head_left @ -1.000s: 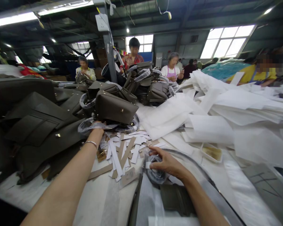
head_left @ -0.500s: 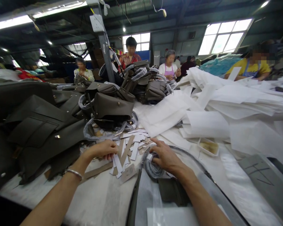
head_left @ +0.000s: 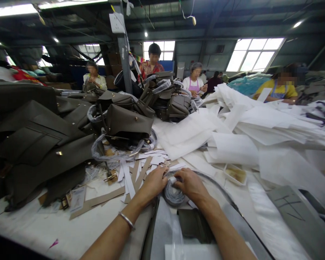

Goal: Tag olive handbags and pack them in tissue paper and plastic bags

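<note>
My left hand (head_left: pixel 153 182) and my right hand (head_left: pixel 190 185) meet on a plastic-wrapped coiled bag strap (head_left: pixel 172 194) at the middle of the white table (head_left: pixel 38 227). Both hands have fingers curled onto the coil from either side. A silver bangle sits on my left wrist. Below the coil lies a grey bag in a clear plastic sleeve (head_left: pixel 178 231). Loose card and paper strips (head_left: pixel 137 169) are scattered just beyond my left hand.
Grey handbags (head_left: pixel 43 144) pile up at the left and back centre (head_left: pixel 130 119). White dust bags (head_left: pixel 246 130) heap up at the right. A small tray (head_left: pixel 234 174) lies beside them. Several people work at the far side of the table.
My left arm has drawn back from the handbag pile across the card strips and come onto the coiled strap beside my right hand. My right hand has stayed on the coil.
</note>
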`<state>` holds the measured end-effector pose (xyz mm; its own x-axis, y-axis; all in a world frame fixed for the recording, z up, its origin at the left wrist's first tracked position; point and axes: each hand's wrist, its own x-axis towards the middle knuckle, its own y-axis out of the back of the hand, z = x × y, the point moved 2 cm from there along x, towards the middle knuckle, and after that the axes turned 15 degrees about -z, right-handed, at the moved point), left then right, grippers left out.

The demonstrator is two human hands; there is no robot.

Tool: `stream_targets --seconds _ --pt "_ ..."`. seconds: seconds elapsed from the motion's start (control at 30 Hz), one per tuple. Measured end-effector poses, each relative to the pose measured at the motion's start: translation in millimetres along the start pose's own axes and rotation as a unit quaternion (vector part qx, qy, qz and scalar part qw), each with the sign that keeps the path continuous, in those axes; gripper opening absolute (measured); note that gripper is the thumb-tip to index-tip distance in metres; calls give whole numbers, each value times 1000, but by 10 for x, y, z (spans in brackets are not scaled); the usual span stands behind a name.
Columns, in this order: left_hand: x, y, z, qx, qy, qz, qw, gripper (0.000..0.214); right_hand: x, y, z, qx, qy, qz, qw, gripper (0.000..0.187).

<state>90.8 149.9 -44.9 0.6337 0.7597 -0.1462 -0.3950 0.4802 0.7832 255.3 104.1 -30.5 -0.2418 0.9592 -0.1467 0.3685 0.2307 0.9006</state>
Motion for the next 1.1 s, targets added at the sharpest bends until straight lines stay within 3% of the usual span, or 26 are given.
stream_targets --seconds 0.13,0.27,0.4,0.53,0.67,0.77,0.87,0.97,1.1 --pt "36 -13 3 13 -15 -1 1000 51 20 4 144 -19 -60 47 997 33" --pt "106 -11 75 23 -30 -4 999 40 48 -26 247 -9 -73 95 993 57" --pt "143 -47 184 46 -30 2 999 24 79 -56 275 4 -43 66 997 46" --pt "107 -93 308 91 -20 2 996 24 70 -25 235 -21 -43 5 999 30" --pt "95 -92 388 127 -14 -8 992 25 37 32 146 -59 -57 -2 997 20" --pt "128 -98 385 138 -14 -15 990 28 -31 157 99 -31 -67 2 997 24" --pt "168 -124 359 142 -23 -22 989 19 -183 419 46 -28 -90 21 995 20" --pt "191 -145 345 140 -35 -20 989 14 -352 612 -37 -77 -88 -50 992 12" --pt "207 -167 336 130 -41 -9 991 14 -463 481 -43 -139 -69 -223 962 30"
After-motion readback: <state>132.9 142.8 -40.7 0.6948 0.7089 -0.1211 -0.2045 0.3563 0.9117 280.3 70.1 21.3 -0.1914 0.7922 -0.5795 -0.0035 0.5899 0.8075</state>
